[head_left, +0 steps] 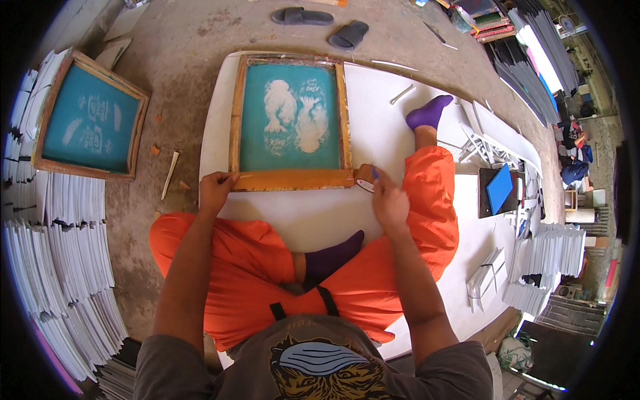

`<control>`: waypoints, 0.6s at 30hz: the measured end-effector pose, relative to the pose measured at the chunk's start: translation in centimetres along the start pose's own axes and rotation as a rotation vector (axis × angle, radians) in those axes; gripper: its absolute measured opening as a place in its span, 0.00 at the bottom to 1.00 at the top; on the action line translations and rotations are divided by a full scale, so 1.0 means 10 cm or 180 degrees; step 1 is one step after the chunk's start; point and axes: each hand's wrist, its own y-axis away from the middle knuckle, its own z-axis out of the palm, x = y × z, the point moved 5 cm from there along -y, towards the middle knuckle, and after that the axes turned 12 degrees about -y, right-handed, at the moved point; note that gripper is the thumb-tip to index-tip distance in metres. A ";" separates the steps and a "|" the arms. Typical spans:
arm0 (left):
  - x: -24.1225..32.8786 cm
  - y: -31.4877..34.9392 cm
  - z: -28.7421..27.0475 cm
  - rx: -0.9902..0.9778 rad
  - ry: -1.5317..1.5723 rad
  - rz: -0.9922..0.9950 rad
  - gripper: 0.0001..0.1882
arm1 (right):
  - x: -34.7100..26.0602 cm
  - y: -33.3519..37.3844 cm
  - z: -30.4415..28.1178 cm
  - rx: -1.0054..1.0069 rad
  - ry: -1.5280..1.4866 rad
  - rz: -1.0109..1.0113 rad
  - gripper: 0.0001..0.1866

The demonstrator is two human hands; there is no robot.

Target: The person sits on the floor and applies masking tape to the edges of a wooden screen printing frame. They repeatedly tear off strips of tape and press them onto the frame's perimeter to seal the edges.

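A wooden-framed printing screen point(290, 150) with teal mesh and pale printed shapes lies flat in front of me on a white board. Brown tape point(293, 180) runs along its near edge. At the near left corner, my left hand point(217, 190) is closed, its fingers pinching the tape's end against the frame. Past the near right corner, my right hand point(389, 203) closes around the tape roll point(364, 175), slightly blurred. The roll is brown with a pale core, and a small blue spot shows by my fingers, too small to name.
A second teal screen point(90, 120) leans on tall stacks of white sheets point(67, 267) at left. My sock-clad feet rest on the board point(373, 80). Two dark sandals point(302, 16) lie beyond it. At right are a blue sheet point(499, 189) and more stacks point(550, 257).
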 end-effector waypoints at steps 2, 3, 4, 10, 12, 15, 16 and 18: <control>-0.11 -0.04 0.04 0.0004 0.0143 -0.0043 0.18 | 0.09 -0.33 -0.16 0.0375 -0.0093 -0.0030 0.21; -0.13 -0.05 0.06 0.0001 0.0214 -0.0058 0.18 | 0.24 -0.53 -0.14 0.0577 -0.0104 -0.0142 0.20; -0.10 -0.04 0.05 -0.0039 0.0191 -0.0085 0.18 | 0.40 -0.69 -0.09 0.0776 -0.0118 -0.0257 0.18; 0.06 -0.04 0.07 -0.0158 0.0455 -0.0072 0.16 | 1.36 -1.22 0.32 0.0379 -0.0607 0.0190 0.23; -0.15 -0.06 0.08 -0.0123 0.0779 -0.0127 0.15 | 1.07 -1.16 0.28 0.0219 -0.0458 -0.0352 0.26; -0.12 -0.01 0.03 -0.0072 0.0536 -0.0090 0.14 | 0.36 -0.71 0.02 -0.0540 -0.0444 -0.0649 0.30; -0.08 -0.02 0.03 -0.0127 0.0515 -0.0072 0.14 | 0.25 -0.56 -0.03 -0.0845 -0.0480 -0.0646 0.31; -0.03 -0.04 0.04 -0.0229 0.0470 -0.0047 0.15 | 0.38 -0.50 0.05 -0.0953 -0.0604 -0.0912 0.31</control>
